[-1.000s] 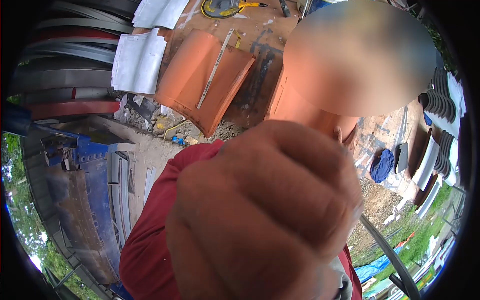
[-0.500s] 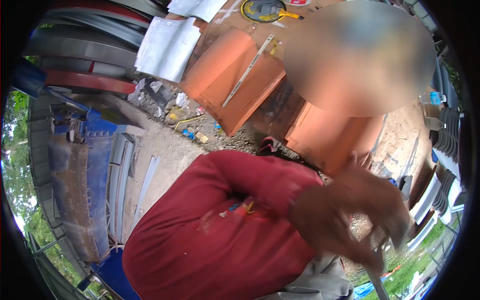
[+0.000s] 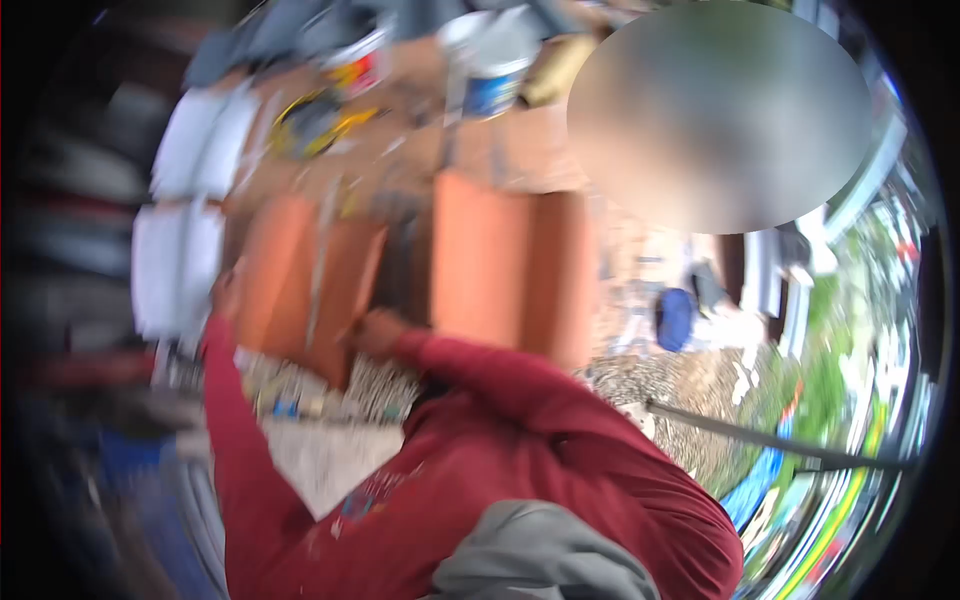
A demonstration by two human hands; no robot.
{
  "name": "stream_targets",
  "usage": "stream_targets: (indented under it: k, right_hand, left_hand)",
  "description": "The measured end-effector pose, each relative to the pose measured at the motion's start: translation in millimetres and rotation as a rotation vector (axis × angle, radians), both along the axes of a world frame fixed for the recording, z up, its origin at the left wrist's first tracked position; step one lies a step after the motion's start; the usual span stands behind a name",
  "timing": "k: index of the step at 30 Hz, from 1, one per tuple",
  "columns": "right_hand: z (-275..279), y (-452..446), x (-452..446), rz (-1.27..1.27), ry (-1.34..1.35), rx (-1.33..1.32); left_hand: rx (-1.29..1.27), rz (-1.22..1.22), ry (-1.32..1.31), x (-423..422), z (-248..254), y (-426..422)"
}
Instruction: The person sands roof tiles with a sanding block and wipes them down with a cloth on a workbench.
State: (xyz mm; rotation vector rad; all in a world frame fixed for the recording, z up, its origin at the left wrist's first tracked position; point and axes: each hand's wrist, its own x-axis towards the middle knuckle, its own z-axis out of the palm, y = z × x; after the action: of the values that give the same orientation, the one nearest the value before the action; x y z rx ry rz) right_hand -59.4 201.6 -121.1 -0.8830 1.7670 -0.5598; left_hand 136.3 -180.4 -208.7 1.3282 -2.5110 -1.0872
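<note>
An orange bent sheet panel (image 3: 280,275) lies on the brown work surface, with a thin pale ruler (image 3: 322,255) along it. My left hand (image 3: 226,293) is at the panel's left edge, its fingers closed there, though blurred. At the lower right corner of the same panel, my right hand (image 3: 378,335) is closed on the edge. A second orange bent panel (image 3: 482,265) lies to the right, beyond a dark gap. Motion smears the whole view.
White folded sheets (image 3: 178,270) lie at the left. Farther back are a yellow-rimmed round object (image 3: 307,122), a white bucket (image 3: 492,75) and a red-and-white tub (image 3: 360,68). A dark blue item (image 3: 676,320) sits at the right. Gravel (image 3: 650,375) shows below the surface.
The view has swung round, so the panels now appear upright and farther left. A hand raised at the right is gone from there; both hands are now at the orange panel.
</note>
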Motion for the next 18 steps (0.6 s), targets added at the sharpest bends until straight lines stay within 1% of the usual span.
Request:
stream_targets:
  k: [1, 2, 3, 4, 5, 6, 7, 9, 10, 11, 12, 13, 14, 16, 17, 18]
  right_hand:
    - [-31, -18, 12, -0.015, 0.271, -0.064]
    - [-9, -20, 8, -0.090, 0.155, 0.003]
    - [17, -16, 3, -0.146, 0.058, 0.019]
    - [49, -12, -15, -0.174, -0.098, 0.200]
    - [31, -16, -7, 0.266, 0.253, 0.009]
    - [-8, -27, 6, 0.685, 0.620, -0.154]
    - [-71, -44, 22, 0.454, 0.424, -0.123]
    - [-75, -39, 17, 0.365, 0.376, -0.179]
    - [-43, -26, 16, 0.514, 0.534, -0.242]
    - [-41, -23, 10, 0.492, 0.552, -0.248]
    - [-48, -22, 15, 0.298, 0.433, -0.283]
    - [-46, -20, 15, 0.211, 0.373, -0.303]
    - [-45, -18, 16, 0.125, 0.312, -0.326]
    - [-21, -3, 11, 0.072, 0.249, -0.289]
    - [-5, 7, 7, 0.059, 0.234, -0.277]
    - [15, 20, 4, -0.138, 0.193, -0.319]
  left_hand:
    - [-0.081, 0.034, 0.061, -3, 0, 5]
    - [-0.053, 0.068, 0.032, -6, 0, 1]
    - [-0.011, -0.019, 0.133, -5, -8, -11]
    - [0.019, -0.089, 0.114, -27, -5, -17]
    - [0.168, 0.089, 0.138, -2, -9, -15]
    - [0.301, 0.150, 0.141, -14, 9, -4]
    - [0.373, 0.177, 0.200, -20, -1, -10]
    - [0.584, 0.216, 0.405, -21, -36, -26]
    - [0.690, 0.237, 0.502, -29, -35, -22]
    - [0.660, 0.258, 0.484, -29, -30, -21]
    - [0.630, 0.280, 0.467, -33, -11, -8]
    - [0.577, 0.362, 0.426, -21, 6, 4]
    - [0.570, 0.368, 0.438, -19, 31, 23]
    - [0.713, 0.375, 0.541, -20, 69, 50]
    - [0.711, 0.383, 0.562, -19, 79, 52]
    - [0.720, 0.339, 0.601, -16, 87, 54]
